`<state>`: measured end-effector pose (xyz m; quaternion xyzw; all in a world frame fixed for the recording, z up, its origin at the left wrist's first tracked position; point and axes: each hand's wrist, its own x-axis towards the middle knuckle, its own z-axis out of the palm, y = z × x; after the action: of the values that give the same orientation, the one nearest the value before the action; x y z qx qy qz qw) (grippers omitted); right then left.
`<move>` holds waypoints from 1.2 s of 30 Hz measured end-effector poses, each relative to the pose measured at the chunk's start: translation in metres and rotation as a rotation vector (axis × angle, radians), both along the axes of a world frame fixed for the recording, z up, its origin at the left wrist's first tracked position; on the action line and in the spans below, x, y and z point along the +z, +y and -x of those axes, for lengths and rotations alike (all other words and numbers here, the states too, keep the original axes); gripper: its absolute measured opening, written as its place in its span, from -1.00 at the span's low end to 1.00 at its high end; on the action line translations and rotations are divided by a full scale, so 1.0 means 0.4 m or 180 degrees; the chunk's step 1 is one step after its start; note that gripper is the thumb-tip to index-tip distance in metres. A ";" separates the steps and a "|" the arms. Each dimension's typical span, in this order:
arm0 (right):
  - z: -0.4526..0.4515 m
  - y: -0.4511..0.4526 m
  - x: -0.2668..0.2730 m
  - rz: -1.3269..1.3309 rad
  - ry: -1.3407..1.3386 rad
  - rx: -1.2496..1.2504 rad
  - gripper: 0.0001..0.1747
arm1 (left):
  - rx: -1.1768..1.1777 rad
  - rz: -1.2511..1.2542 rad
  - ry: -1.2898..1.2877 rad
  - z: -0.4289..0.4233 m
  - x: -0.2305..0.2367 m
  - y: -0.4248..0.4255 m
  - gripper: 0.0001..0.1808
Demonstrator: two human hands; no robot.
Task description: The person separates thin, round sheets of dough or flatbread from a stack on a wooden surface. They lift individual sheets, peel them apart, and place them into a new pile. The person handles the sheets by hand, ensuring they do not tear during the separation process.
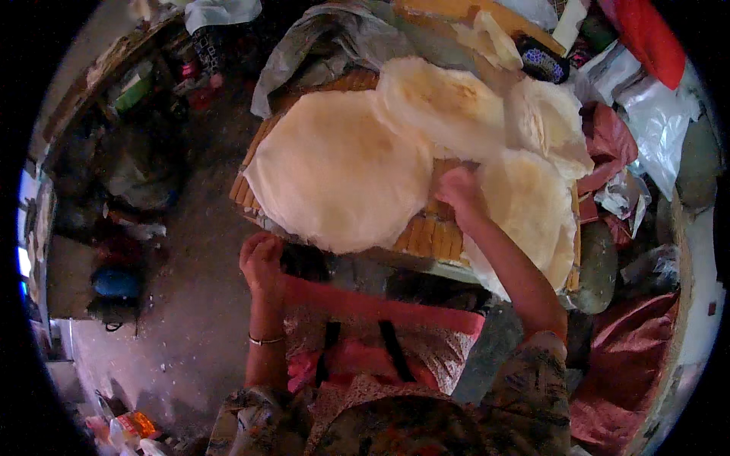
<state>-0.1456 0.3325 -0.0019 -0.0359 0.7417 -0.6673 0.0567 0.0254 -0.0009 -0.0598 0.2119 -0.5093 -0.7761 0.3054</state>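
My right hand (pixel 459 185) is over a gap between pale, thin flat sheets, its fingers bent and blurred. A small dark patch shows beside its fingertips; I cannot tell whether it holds anything. Left of it lies a wide roundish cream sheet (pixel 342 171) with a browned tint. A second cream sheet (pixel 522 194) lies partly under my right forearm. Behind these, another sheet (pixel 439 102) with brown patches overlaps the wide one. My left hand (pixel 261 259) has curled fingers near the front left corner of the slatted surface (pixel 433 233); whether it grips something is unclear.
Grey cloth (pixel 336 40) is bunched along the back left edge. At the back right are another pale folded sheet (pixel 547 119), a dark patterned object (pixel 542 60) and clear plastic (pixel 656 125). Reddish fabric (pixel 627 376) lies to the right. A blue object (pixel 116 283) stands left.
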 end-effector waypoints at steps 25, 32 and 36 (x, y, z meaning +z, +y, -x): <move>0.082 -0.163 0.039 -0.2061 0.1324 0.0239 -0.77 | -0.0832 0.0123 -0.0212 0.020 0.064 0.003 -0.95; -0.161 -0.387 0.096 -0.1814 0.2778 0.1962 -0.58 | -0.2052 -0.3557 0.1464 0.042 0.025 -0.024 -0.77; -0.178 -0.434 0.101 -0.1593 0.2449 0.1877 -0.64 | -0.1203 -0.3554 0.0386 0.058 0.125 0.005 -0.86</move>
<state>-0.0742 0.1587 0.0383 -0.4694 0.8036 -0.3649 -0.0273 0.0020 0.0011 -0.0100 0.2015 -0.0344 -0.9783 0.0327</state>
